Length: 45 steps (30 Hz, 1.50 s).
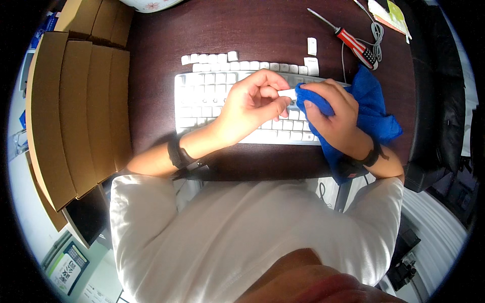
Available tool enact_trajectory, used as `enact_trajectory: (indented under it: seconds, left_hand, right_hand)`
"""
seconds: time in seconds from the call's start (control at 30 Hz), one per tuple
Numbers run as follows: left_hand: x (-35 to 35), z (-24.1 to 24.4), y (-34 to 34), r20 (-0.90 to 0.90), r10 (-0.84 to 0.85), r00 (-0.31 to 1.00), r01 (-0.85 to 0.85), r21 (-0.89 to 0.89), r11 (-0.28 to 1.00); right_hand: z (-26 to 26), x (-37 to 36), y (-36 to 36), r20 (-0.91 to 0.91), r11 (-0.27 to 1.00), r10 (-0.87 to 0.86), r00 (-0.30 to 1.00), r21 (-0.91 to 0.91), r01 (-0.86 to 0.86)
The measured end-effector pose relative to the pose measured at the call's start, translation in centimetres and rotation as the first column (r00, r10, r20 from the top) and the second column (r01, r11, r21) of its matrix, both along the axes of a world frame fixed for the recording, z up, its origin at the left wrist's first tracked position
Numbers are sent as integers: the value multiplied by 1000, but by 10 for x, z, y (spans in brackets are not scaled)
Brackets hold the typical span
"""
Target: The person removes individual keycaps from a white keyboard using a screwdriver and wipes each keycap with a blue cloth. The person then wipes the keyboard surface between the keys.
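Note:
Between the fingertips of my left hand [261, 98] is a white keycap [287, 94], held above the keyboard. My right hand [333, 108] grips a blue cloth [316, 101] that touches the keycap's right end. The rest of the cloth drapes to the right of the hand and down past the table's front edge. Under both hands lies a white keyboard [204, 111], partly hidden by them. A row in its middle lacks keycaps and shows dark switches [215, 101]. Loose white keycaps [250, 66] stand in rows along the keyboard's far edge.
A screwdriver [352, 43] with a red, white and black handle lies at the back right beside a coiled grey cable [377, 36]. Cardboard boxes [79, 110] line the dark wooden table's [212, 26] left side. A black leather seat [435, 94] stands at the right.

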<state>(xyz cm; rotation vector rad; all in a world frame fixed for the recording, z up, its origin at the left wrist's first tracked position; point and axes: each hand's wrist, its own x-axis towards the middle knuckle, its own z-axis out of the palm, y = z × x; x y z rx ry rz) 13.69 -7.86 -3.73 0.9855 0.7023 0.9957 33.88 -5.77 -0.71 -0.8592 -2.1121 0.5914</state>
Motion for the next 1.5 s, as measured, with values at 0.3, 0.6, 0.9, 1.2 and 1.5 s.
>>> enact_trajectory:
  seconds: [0.3,0.6,0.9,1.2,1.5]
  left_hand:
    - [0,4,0,12,42,999,-42,-5,999]
    - [1,2,1,48,50,998,-50,-7,999]
    - [1,4,0,11,87,996,-87,4,996]
    - [0,2,0,78,76,994,-76,-7,997]
    - [0,3,1,94,-25,995,18,77,997]
  right_hand:
    - [-1,-3,1,110,998,57,992,32,-61]
    - [1,1,0,63,995,-9,998,102,2]
    - [-6,1,-3,193,988,35,981,138,-63]
    - [-1,0,-1,47,996,44,998,75,-48]
    - [-3,0,0,17,998,-4,1000,62,3]
